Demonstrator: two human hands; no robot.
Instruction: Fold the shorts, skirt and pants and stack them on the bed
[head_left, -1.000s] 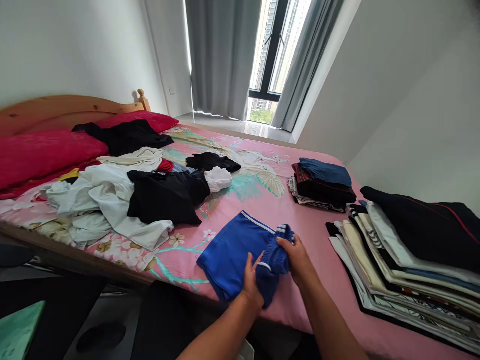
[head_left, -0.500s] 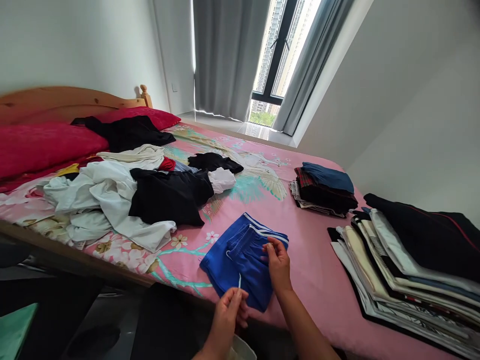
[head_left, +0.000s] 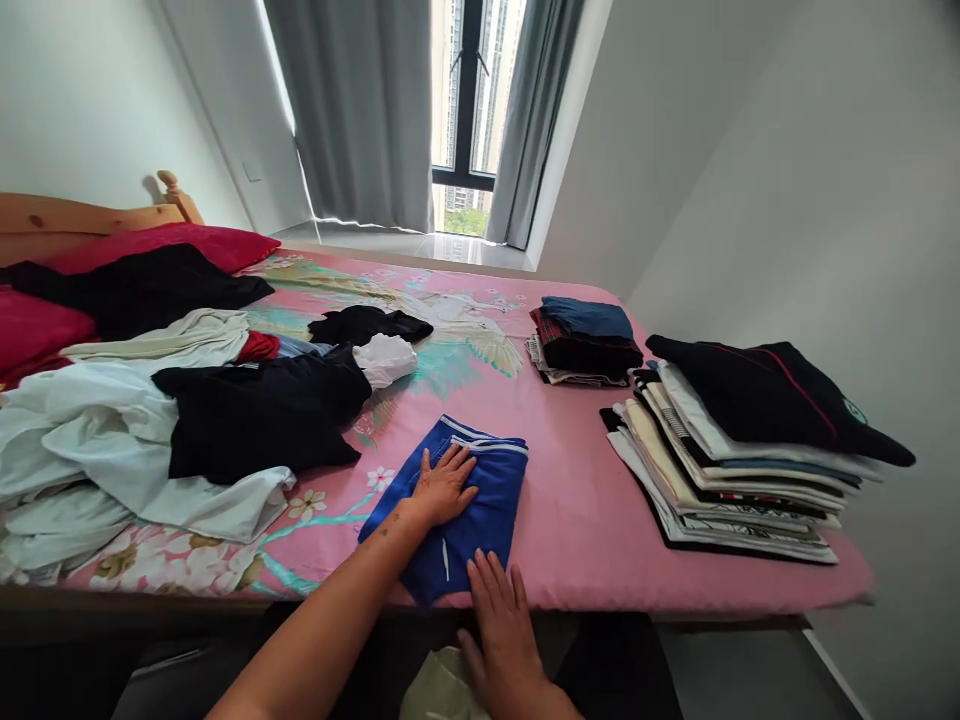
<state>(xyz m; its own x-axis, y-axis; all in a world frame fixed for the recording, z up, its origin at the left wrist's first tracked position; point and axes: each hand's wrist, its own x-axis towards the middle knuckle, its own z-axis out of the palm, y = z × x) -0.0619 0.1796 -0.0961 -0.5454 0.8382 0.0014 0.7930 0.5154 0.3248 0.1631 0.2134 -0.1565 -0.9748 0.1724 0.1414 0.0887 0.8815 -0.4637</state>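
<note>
Blue shorts point(head_left: 495, 490) with white stripes along one side lie folded on the pink bed sheet, close to the bed's front edge. My left hand point(head_left: 444, 485) rests flat on the upper part of the shorts, fingers spread. My right hand point(head_left: 501, 610) is at their lower right edge, fingers stretched out, touching the fabric near the bed's edge. A short white drawstring point(head_left: 445, 560) lies on the shorts between both hands. Neither hand grips anything.
Loose clothes lie at the left, among them a black garment point(head_left: 262, 415) and a white garment point(head_left: 112, 430). A small folded stack point(head_left: 589, 345) stands at the back right. A taller folded stack point(head_left: 739, 470) is nearer on the right, topped by a black garment.
My left hand has let go of the drawstring and moved up onto the shorts, flat. My right hand has dropped from the waistband to the lower edge. The view has turned right.
</note>
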